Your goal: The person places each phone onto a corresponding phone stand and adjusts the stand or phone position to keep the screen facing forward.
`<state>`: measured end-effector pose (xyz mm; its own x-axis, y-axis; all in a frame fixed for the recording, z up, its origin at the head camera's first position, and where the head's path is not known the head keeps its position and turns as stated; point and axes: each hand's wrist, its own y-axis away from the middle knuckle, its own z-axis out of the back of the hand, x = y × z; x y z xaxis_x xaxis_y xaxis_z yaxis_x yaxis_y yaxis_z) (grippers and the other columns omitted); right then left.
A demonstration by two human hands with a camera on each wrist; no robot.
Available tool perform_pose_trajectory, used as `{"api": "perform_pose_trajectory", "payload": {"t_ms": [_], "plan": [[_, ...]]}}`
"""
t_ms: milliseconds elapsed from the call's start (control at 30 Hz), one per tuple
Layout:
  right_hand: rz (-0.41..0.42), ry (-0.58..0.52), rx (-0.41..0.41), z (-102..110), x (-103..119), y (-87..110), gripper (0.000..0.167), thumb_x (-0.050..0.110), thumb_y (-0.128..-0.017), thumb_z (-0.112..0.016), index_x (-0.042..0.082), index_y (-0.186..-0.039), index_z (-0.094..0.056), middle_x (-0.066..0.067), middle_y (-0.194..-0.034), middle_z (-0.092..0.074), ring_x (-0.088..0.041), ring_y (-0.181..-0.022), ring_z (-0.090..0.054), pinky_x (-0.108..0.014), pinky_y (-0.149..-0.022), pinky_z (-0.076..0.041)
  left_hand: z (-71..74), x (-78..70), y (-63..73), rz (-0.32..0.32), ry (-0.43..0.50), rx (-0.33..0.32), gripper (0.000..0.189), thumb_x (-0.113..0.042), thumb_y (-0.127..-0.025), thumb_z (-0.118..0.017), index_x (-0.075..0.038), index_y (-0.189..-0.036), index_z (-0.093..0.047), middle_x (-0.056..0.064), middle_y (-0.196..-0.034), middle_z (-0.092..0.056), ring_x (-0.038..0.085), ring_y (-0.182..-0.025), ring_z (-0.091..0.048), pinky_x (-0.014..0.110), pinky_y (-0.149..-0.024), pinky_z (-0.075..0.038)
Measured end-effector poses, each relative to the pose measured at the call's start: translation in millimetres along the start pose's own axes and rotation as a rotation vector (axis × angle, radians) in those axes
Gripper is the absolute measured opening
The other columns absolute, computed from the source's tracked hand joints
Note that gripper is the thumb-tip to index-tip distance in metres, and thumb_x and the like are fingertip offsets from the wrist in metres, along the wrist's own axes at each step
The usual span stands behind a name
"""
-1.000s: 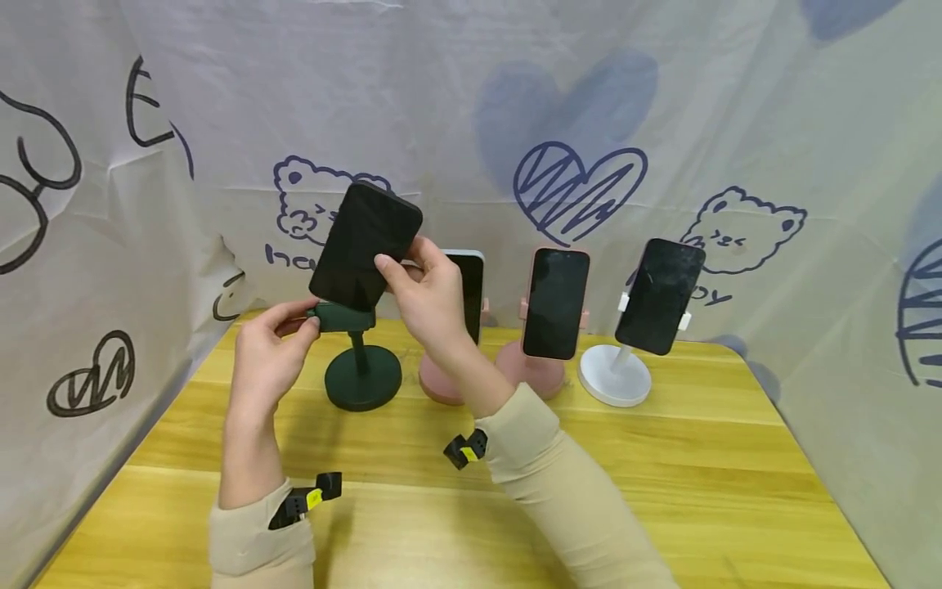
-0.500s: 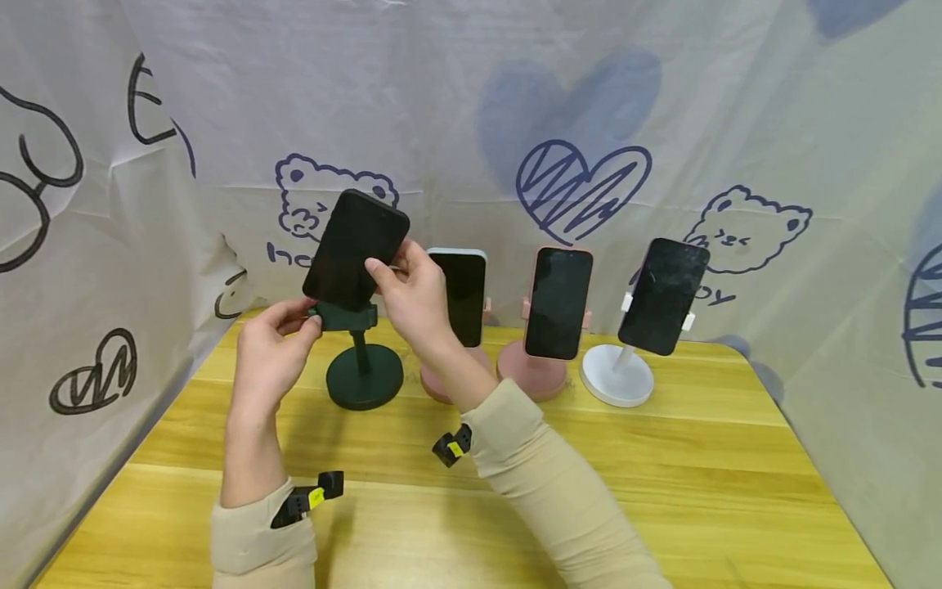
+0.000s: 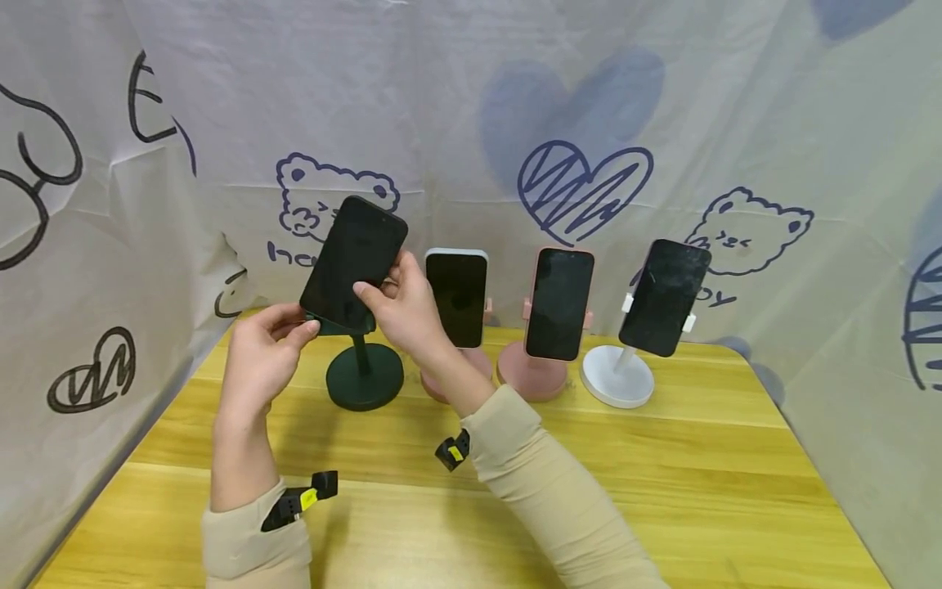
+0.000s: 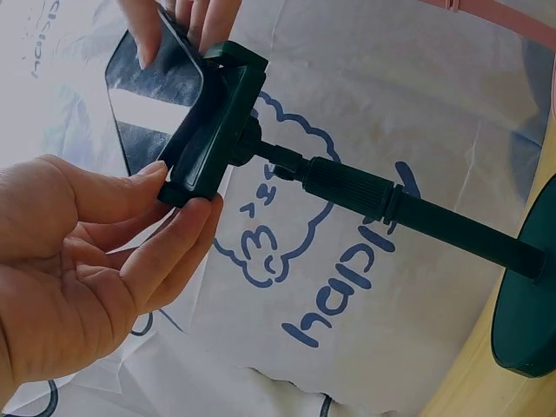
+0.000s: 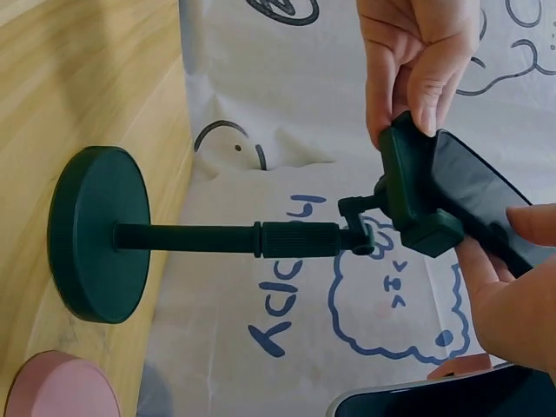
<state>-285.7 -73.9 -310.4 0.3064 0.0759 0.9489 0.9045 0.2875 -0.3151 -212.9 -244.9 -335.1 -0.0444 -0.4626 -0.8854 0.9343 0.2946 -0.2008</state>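
Observation:
My left hand pinches the left end of the clamp on a dark green phone stand, thumb in front and fingers behind. In the left wrist view the clamp shows its inner side, tilted on the stand's post. My right hand holds a black smartphone by its right edge, thumb on the screen. The phone leans to the right, its lower end at the clamp's front. In the right wrist view the phone lies between the clamp's two end grips; whether they press on it, I cannot tell.
Right of the green stand, two pink stands and a white stand each bear a phone. They stand in a row near the back of the wooden table. A drawn-on cloth hangs behind.
My right hand has lowered the black phone down and slightly left, so its lower end now overlaps the green clamp. The left hand keeps its hold, its wrist shifting slightly left.

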Motion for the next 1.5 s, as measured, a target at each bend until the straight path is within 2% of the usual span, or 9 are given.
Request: {"api": "perform_pose_trajectory", "payload": {"t_ms": [100,267,467,600,767,867,1033,1333,1500], "plan": [[0.008,0.035,0.019,1,-2,-0.4,0.054,-0.003,-0.099,-0.067,0.002,-0.147,-0.044,-0.019,-0.137,-0.064,-0.031,-0.120,-0.068,-0.037,-0.095,-0.060,0.6,-0.9,0.2,0.001,-0.008,0.008,0.040,-0.016,-0.105,-0.064,0.006,-0.138,-0.062,0.025,-0.132,-0.063,0.037,-0.120,-0.063,0.050,-0.104,-0.050],[0.047,0.119,0.021,2,-7,0.5,0.047,-0.001,-0.099,-0.068,0.001,-0.141,-0.047,-0.019,-0.137,-0.065,-0.029,-0.120,-0.069,-0.034,-0.093,-0.061,0.3,-1.6,0.5,-0.010,-0.031,0.018,0.042,-0.020,-0.104,-0.066,0.006,-0.137,-0.062,0.024,-0.133,-0.063,0.037,-0.122,-0.062,0.053,-0.105,-0.051],[0.060,0.168,0.014,2,-10,1.4,0.041,-0.001,-0.099,-0.067,0.000,-0.136,-0.048,-0.019,-0.135,-0.066,-0.028,-0.116,-0.071,-0.032,-0.088,-0.062,-2.4,0.3,-0.9,0.002,-0.047,-0.014,0.044,-0.023,-0.104,-0.067,0.004,-0.137,-0.063,0.023,-0.131,-0.066,0.033,-0.115,-0.067,0.045,-0.100,-0.054],[0.072,0.192,0.029,0,-11,1.2,0.041,-0.001,-0.100,-0.067,-0.001,-0.135,-0.047,-0.021,-0.133,-0.066,-0.027,-0.113,-0.072,-0.030,-0.086,-0.062,-1.5,2.8,-1.1,0.037,-0.037,-0.041,0.043,-0.024,-0.103,-0.069,0.001,-0.137,-0.065,0.019,-0.128,-0.068,0.014,-0.099,-0.071,0.035,-0.097,-0.055],[0.090,0.221,0.044,0,-10,1.3,0.043,-0.001,-0.100,-0.067,-0.002,-0.137,-0.045,-0.021,-0.129,-0.066,-0.021,-0.099,-0.071,-0.024,-0.079,-0.061,-0.9,4.4,-1.5,0.065,-0.017,-0.062,0.042,-0.024,-0.102,-0.070,-0.001,-0.136,-0.067,0.017,-0.127,-0.068,-0.006,-0.083,-0.065,0.027,-0.092,-0.054],[0.096,0.238,0.048,1,-9,1.3,0.044,0.000,-0.100,-0.067,-0.001,-0.138,-0.044,-0.021,-0.127,-0.066,-0.018,-0.089,-0.067,-0.022,-0.072,-0.058,-1.5,4.5,-1.8,0.074,-0.012,-0.074,0.041,-0.024,-0.101,-0.071,-0.002,-0.135,-0.068,0.017,-0.126,-0.069,-0.006,-0.083,-0.065,0.021,-0.087,-0.053],[0.103,0.265,0.052,2,-7,1.9,0.043,0.000,-0.100,-0.067,-0.001,-0.137,-0.044,-0.020,-0.128,-0.066,-0.018,-0.093,-0.069,-0.021,-0.076,-0.059,-2.7,3.9,-2.0,0.078,-0.014,-0.086,0.040,-0.023,-0.101,-0.071,-0.001,-0.135,-0.068,0.017,-0.126,-0.069,-0.006,-0.083,-0.065,0.017,-0.084,-0.051],[0.085,0.280,0.057,5,-6,2.1,0.047,0.000,-0.100,-0.066,0.000,-0.140,-0.043,-0.019,-0.134,-0.065,-0.021,-0.105,-0.071,-0.024,-0.084,-0.061,-3.1,3.4,-2.8,0.082,-0.017,-0.093,0.041,-0.023,-0.101,-0.071,-0.002,-0.137,-0.067,0.016,-0.126,-0.069,-0.006,-0.084,-0.064,0.019,-0.087,-0.054],[0.086,0.275,0.067,8,-5,1.7,0.047,-0.001,-0.100,-0.066,0.000,-0.140,-0.043,-0.019,-0.133,-0.065,-0.021,-0.102,-0.071,-0.026,-0.086,-0.061,-3.7,3.9,-4.0,0.069,-0.019,-0.097,0.040,-0.022,-0.101,-0.070,-0.002,-0.136,-0.068,0.016,-0.125,-0.069,-0.004,-0.085,-0.065,0.017,-0.085,-0.052]]}}
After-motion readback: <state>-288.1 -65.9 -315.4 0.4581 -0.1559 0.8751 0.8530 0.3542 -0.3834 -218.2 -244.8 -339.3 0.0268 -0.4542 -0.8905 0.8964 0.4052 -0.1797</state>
